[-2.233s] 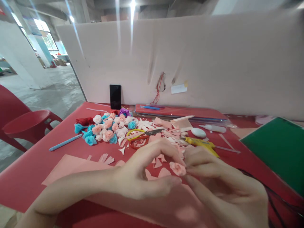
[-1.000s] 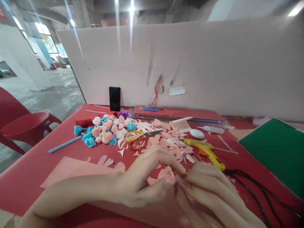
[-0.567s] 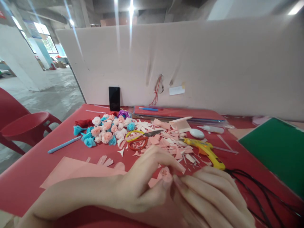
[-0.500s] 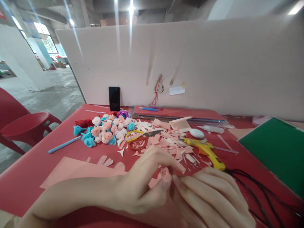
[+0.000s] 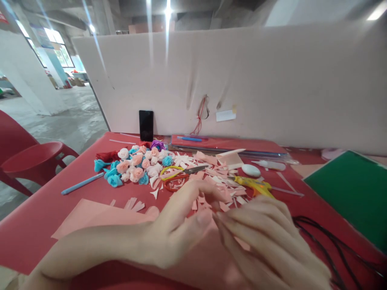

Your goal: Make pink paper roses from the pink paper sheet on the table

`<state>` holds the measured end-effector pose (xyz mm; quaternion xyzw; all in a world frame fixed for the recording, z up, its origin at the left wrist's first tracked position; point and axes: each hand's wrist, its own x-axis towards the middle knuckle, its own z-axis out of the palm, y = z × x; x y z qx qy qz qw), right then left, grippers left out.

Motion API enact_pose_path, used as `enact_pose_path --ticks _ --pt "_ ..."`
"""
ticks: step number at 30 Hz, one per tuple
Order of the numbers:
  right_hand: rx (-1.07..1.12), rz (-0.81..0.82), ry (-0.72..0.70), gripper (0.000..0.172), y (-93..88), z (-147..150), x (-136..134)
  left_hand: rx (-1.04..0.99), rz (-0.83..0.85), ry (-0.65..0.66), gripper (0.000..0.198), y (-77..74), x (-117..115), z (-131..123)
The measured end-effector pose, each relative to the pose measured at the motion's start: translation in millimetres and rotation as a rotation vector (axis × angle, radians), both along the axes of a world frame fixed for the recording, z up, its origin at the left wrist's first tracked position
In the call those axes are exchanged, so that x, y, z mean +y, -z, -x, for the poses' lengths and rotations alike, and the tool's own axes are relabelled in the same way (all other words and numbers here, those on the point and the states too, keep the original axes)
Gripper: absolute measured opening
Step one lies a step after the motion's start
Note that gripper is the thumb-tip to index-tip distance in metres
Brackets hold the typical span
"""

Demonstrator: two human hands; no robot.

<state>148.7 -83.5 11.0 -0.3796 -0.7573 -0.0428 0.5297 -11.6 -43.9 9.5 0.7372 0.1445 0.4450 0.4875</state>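
Observation:
My left hand (image 5: 184, 223) is curled in the middle foreground, thumb and fingers closed round a small pink paper flower (image 5: 207, 214). Only a little pink of it shows past the thumb; the rest is covered. My right hand (image 5: 269, 237) comes in from the right, its fingertips pressed together against the flower. Under both hands lies pink paper (image 5: 199, 266). Just beyond them are scissors (image 5: 195, 169) with yellow and orange handles, among pink paper scraps (image 5: 225, 177). A yellow glue gun (image 5: 255, 185) lies behind my right hand, partly covered by it.
Finished paper roses (image 5: 136, 174) in pink, white and blue are heaped at back left, near a blue stick (image 5: 81, 184). A phone (image 5: 146, 125) leans on the white board (image 5: 256, 80). A pink sheet (image 5: 99, 219), green sheet (image 5: 347, 193) and black cable (image 5: 320, 233) surround the hands.
My right hand has shifted slightly and now covers more of the glue gun. The flower's rolled centre, visible before between my fingers, has turned out of sight.

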Motion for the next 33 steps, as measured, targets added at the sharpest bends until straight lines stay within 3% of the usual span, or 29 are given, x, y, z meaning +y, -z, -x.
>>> enact_pose_path --ticks 3,5,9,12,18,23,26,33 --pt "0.067 0.051 -0.119 0.018 -8.0 -1 9 -0.054 0.195 0.095 0.030 -4.4 6 0" --pt "0.145 0.188 -0.210 0.014 -8.8 -4 16 -0.090 0.272 0.155 0.026 -8.4 10 0" --pt "0.187 0.420 -0.382 0.011 -5.1 -11 28 -0.058 0.353 0.201 0.025 -14.1 14 1" --pt "0.129 0.464 -0.468 0.019 -2.0 -14 36 -0.015 0.336 0.198 0.024 -16.0 15 2" --pt "0.177 0.598 -0.554 0.027 0.1 -14 40 0.001 0.430 0.235 0.015 -18.7 15 3" --pt "0.198 0.650 -0.613 0.023 3.6 -14 41 0.029 0.338 0.184 0.013 -19.8 15 3" --pt "0.202 0.643 -0.633 0.020 6.6 -15 42 0.048 0.374 0.195 0.014 -20.5 15 3" --pt "0.218 0.591 -0.558 0.011 7.2 -16 39 0.157 0.415 0.127 0.014 -21.5 15 4"
